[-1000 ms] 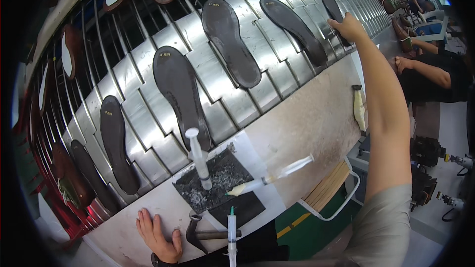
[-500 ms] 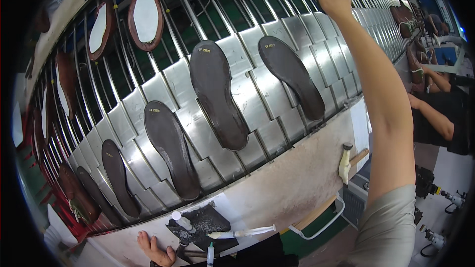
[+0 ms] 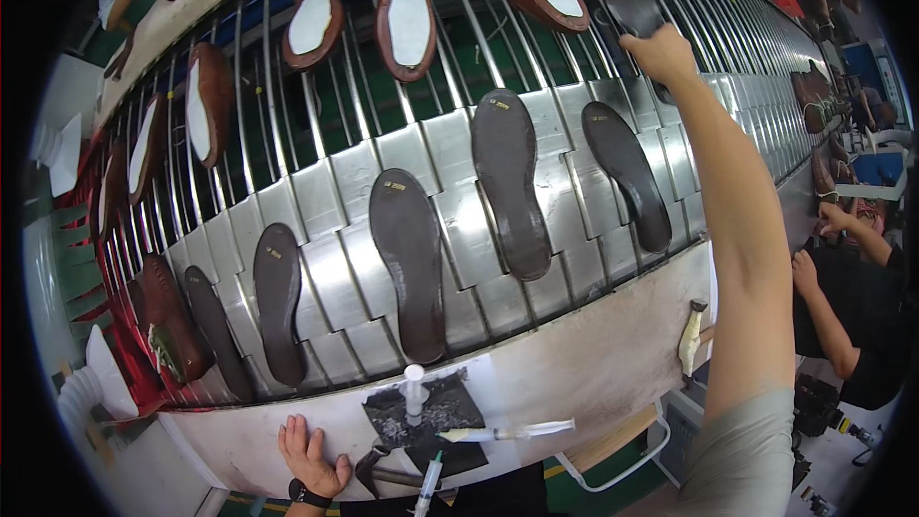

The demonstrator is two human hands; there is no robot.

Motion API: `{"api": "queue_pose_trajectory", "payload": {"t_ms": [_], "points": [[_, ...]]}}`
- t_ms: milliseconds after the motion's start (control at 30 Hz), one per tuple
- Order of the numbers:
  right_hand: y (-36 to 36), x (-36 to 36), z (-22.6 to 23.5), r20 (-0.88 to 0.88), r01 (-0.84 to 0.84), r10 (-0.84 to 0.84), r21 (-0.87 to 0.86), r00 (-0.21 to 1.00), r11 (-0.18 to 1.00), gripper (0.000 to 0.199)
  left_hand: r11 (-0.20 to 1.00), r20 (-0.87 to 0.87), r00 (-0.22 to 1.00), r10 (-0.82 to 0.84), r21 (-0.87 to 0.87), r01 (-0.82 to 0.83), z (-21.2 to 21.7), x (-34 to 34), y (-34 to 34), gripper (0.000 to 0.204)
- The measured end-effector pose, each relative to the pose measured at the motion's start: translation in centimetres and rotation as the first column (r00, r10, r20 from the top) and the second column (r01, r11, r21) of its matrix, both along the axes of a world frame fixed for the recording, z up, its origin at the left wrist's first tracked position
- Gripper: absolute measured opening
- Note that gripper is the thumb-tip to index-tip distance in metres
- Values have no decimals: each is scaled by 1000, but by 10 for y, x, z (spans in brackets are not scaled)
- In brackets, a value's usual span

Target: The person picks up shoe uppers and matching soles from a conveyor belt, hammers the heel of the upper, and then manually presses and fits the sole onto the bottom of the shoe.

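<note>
Up top, the right hand [image 3: 661, 53] grips a dark sole [image 3: 627, 2], while the left hand [image 3: 308, 455] lies flat, fingers spread, on the ledge [image 3: 593, 378].

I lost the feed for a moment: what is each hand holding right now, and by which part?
The right hand grips a dark shoe sole on the far rack by its near end. The left hand lies flat on the bench ledge, holding nothing.

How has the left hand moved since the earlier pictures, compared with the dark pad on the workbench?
No. The left hand lies flat on the pale workbench, left of the dark pad, as in both earlier pictures. Only the camera view shifted.
</note>
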State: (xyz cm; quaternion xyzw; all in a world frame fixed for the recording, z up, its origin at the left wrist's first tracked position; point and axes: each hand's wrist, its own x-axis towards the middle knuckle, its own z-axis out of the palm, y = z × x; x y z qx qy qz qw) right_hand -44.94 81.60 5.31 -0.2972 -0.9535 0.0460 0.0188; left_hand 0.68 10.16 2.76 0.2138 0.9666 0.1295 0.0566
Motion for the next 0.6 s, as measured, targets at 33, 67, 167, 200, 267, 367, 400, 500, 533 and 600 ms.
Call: {"api": "queue_pose_trajectory", "payload": {"t_ms": [33, 67, 167, 200, 267, 367, 400, 500, 533, 600], "points": [[-7, 22, 6, -11, 20, -20, -12, 1000, 1000, 86, 1000, -8, 1000, -2, 2, 2, 1, -1, 0, 67], [-15, 43, 14, -20, 25, -25, -8, 999, 1000, 86, 1000, -8, 1000, -6, 13, 6, 2, -3, 0, 68], [-53, 116, 37, -208, 71, -122, -240, 970, 968, 66, 999, -12, 1000, -7, 42, 7, 13, -4, 3, 70], [-59, 146, 43, -276, 26, -205, -537, 939, 843, 54, 998, -13, 1000, -15, 66, 16, 13, -6, 3, 69], [-103, 206, 63, -370, -117, -356, -816, 858, 566, 36, 995, -37, 999, -10, 104, 14, 16, -6, 5, 65], [-192, 305, 106, -468, -273, -417, -852, 779, 447, 37, 979, -47, 999, -20, 202, 29, 21, 0, 1, 64], [-214, 343, 119, -501, -331, -360, -835, 787, 439, 41, 968, -77, 996, -45, 243, 63, 23, -1, 0, 64], [-303, 444, 149, -633, -500, -257, -751, 730, 431, 54, 866, -108, 991, -77, 485, 120, 10, 6, -22, 63], [-336, 478, 154, -662, -543, -215, -727, 718, 421, 58, 792, -58, 996, -67, 604, 89, 9, 10, -31, 64], [-400, 542, 156, -680, -577, -129, -694, 722, 430, 71, 579, 110, 989, -95, 815, -35, 20, 23, -39, 67]]}}
